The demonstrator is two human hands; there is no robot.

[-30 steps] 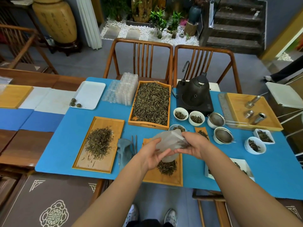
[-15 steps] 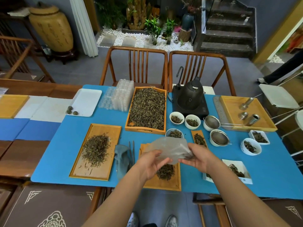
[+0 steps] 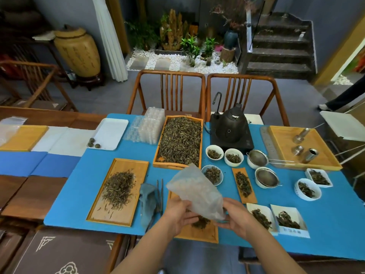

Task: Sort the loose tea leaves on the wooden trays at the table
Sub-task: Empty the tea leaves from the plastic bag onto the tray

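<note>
Near edge, centre: both hands hold a thin translucent bag (image 3: 194, 191) over the near tray (image 3: 197, 232). Left hand (image 3: 180, 213) grips the bag's lower left side, fingers curled under it. Right hand (image 3: 234, 215) pinches the lower right corner between thumb and fingers. The bag stands tilted, its far end up and leftward. Whether any tea is inside, cannot tell.

Under the bag, a small heap of leaves (image 3: 200, 224) lies on the near tray, partly hidden by the hands.

Judgement on handling: the bag looks feather-light, limp and slippery; it will crumple wherever squeezed, so hold it at the edges or corners. The leaves look dry, wiry and brittle. They should scatter easily and break if pressed, so take them in loose pinches or nudge them flat across the wood.

Left of the hands: a grey cloth (image 3: 148, 202) and thin sticks (image 3: 159, 194) on the blue mat (image 3: 79, 194). Further left, the left tray (image 3: 118, 192) carries a spread pile, with strays near its near end.

Right: white dishes (image 3: 274, 216) of darker leaves.

Far: the big tray (image 3: 179, 143), heaped full; just right of it a black kettle (image 3: 230, 127).
</note>
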